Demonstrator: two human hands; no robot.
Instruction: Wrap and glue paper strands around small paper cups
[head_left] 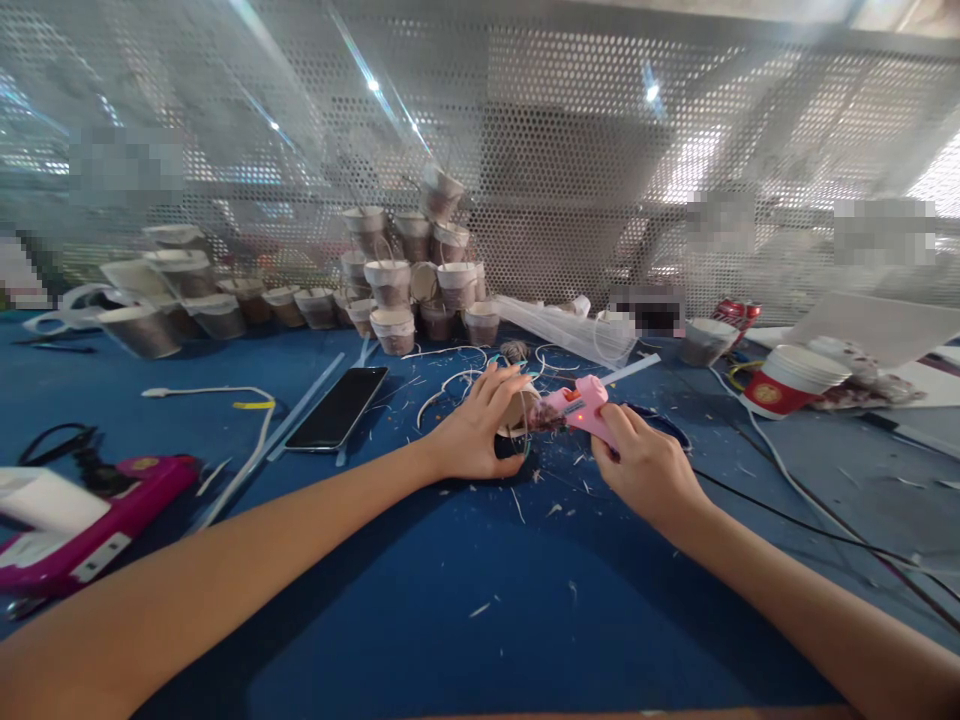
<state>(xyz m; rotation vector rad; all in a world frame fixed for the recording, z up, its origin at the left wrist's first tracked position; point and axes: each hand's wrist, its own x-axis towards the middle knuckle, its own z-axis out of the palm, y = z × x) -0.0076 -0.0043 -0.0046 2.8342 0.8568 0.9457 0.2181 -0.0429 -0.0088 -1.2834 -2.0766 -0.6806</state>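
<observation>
In the middle of the blue table, my left hand (484, 430) is curled around a small paper cup (516, 412) lying on its side. A thin loop of string or wire shows by the fingers. My right hand (649, 460) is wrapped round the handle of a pink glue gun (589, 405), whose small light glows orange. The gun's front end points left, close to the cup. Brownish material hides where the nozzle and cup meet, so contact cannot be told. A ball of grey twine (514, 351) sits just behind the left hand.
Stacked small cups (392, 330) stand at the back. A phone (337, 410) and a magenta power strip (97, 525) lie on the left. A red-and-white paper cup (791, 382) stands right, near trailing cables. Glue sticks (566, 325) and white scraps lie about.
</observation>
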